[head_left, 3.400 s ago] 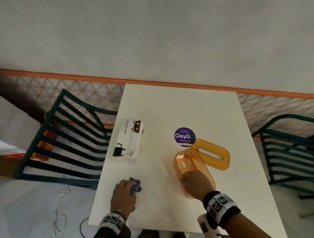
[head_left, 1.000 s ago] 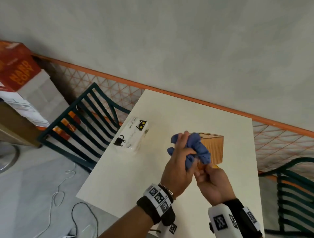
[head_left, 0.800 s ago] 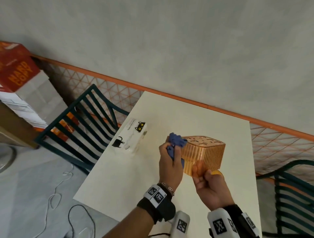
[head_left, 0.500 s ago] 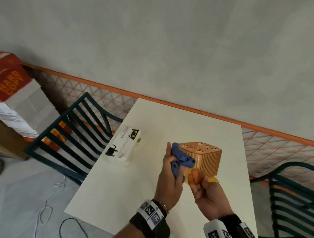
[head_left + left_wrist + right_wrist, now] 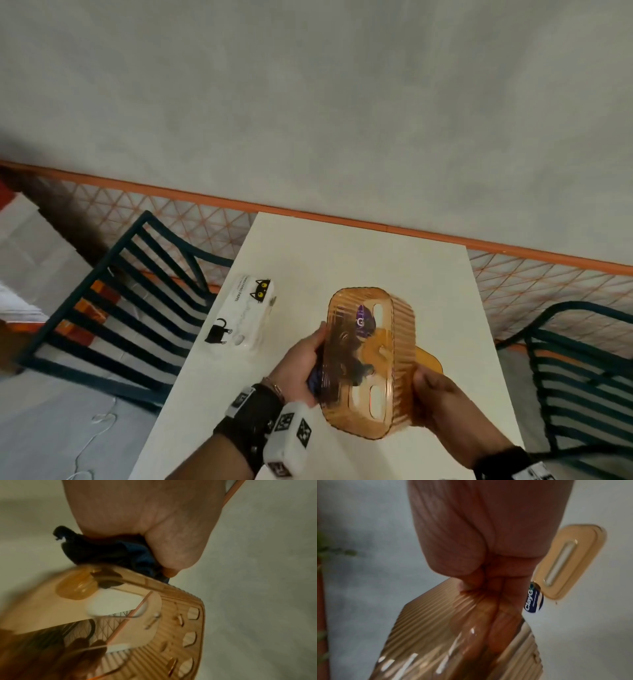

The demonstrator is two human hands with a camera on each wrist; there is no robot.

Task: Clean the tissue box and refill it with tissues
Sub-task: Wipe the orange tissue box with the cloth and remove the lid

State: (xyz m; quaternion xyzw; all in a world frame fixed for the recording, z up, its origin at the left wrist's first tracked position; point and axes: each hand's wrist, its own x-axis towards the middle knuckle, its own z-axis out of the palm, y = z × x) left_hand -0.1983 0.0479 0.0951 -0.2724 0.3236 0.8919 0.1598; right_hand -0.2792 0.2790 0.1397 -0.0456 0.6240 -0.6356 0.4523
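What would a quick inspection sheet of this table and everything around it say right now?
Surface: white table, bare at the far end.
Job's things: orange tissue box held above the table, open side facing the camera; its slotted lid lies on the table; cat-print tissue pack lies near the left edge.
Clutter: purple ClayGo sticker on the table.
Hands: left hand grips a blue cloth against the box's outer wall; right hand grips the box's right wall.
Cables: white cord on the floor, left.
Surroundings: dark green slatted chairs on both sides; grey wall with an orange rail.
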